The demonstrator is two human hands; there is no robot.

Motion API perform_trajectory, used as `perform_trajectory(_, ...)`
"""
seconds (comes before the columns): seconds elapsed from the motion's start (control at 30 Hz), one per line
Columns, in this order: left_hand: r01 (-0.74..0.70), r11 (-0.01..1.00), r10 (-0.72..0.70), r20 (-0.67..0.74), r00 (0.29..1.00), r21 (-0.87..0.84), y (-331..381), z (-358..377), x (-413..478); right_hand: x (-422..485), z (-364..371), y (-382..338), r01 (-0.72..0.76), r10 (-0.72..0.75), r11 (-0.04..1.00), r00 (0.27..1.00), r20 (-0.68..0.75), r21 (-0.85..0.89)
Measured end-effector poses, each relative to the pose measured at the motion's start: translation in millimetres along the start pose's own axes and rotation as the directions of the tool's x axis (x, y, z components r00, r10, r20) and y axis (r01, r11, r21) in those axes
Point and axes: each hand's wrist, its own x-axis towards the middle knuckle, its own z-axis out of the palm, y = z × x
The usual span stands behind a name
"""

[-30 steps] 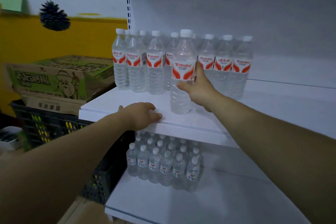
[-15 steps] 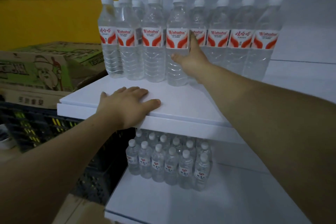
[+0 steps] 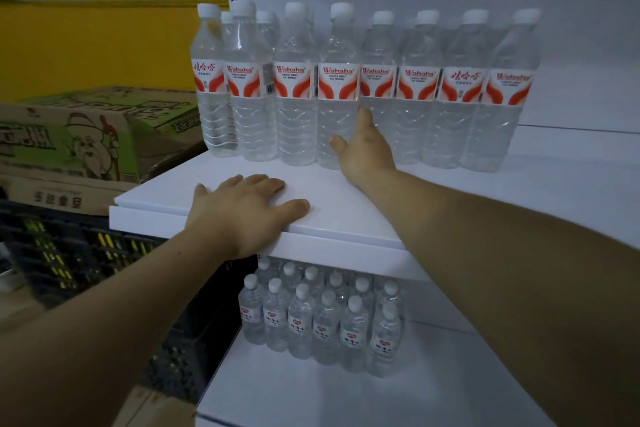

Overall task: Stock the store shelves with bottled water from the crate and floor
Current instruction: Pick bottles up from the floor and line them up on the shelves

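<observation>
A row of tall clear water bottles [image 3: 419, 87] with red and white labels stands along the back of the white middle shelf [image 3: 346, 218]. My right hand [image 3: 365, 149] is open low in front of the fourth bottle [image 3: 337, 87], fingertips by its lower body. It holds nothing. My left hand [image 3: 242, 211] lies flat on the shelf's front edge, thumb pointing right. Several small water bottles [image 3: 322, 319] stand in a cluster on the lower shelf [image 3: 346, 399].
Left of the shelves, a green printed cardboard box [image 3: 86, 135] rests on a second carton above a dark plastic crate [image 3: 69, 253]. A yellow wall [image 3: 86, 45] rises behind them. The right parts of both shelves are bare white boards.
My right hand set the carried bottle into the front row, let go and slid down its side. The left hand stayed on the shelf edge. The view moved closer.
</observation>
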Motion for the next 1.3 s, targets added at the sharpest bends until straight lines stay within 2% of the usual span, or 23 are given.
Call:
perform_trajectory(0.13,0.009,0.997,-0.002,0.096,0.995,-0.074,2,-14,-4,-12,-19,-14,-0.036,0.043,0.997,0.995,0.089,-0.072)
perform_trajectory(0.23,0.069,0.941,-0.033,0.114,0.993,-0.332,0,-32,-22,-28,-49,-36,0.008,0.044,0.976,0.971,0.237,-0.215)
perform_trajectory(0.3,0.048,0.914,-0.015,0.085,0.996,-0.404,1,-45,-49,-45,-70,-53,0.079,0.019,0.955,0.946,0.324,-0.286)
perform_trajectory(0.47,0.015,0.907,0.032,0.104,0.994,-0.420,8,-75,-136,-112,-105,-96,0.140,0.005,0.944,0.899,0.439,-0.297)
perform_trajectory(0.63,0.121,0.923,-0.070,0.150,0.986,-0.366,-3,-99,-252,-207,-116,-138,0.233,-0.071,0.942,0.844,0.531,-0.243)
perform_trajectory(0.8,0.295,0.899,-0.242,0.195,0.951,-0.323,-27,-100,-365,-292,-101,-170,0.313,-0.112,0.927,0.758,0.643,-0.207)
perform_trajectory(0.93,0.406,0.874,-0.364,0.192,0.911,-0.267,-44,-97,-446,-353,-82,-198,0.400,-0.162,0.904,0.647,0.745,-0.151)
perform_trajectory(1.17,0.600,0.745,-0.556,0.226,0.800,-0.292,-76,-85,-538,-428,-28,-248,0.549,-0.282,0.836,0.452,0.846,-0.015)
perform_trajectory(1.3,0.706,0.661,-0.660,0.251,0.708,-0.253,-97,-76,-576,-467,12,-265,0.597,-0.350,0.799,0.366,0.862,0.071)
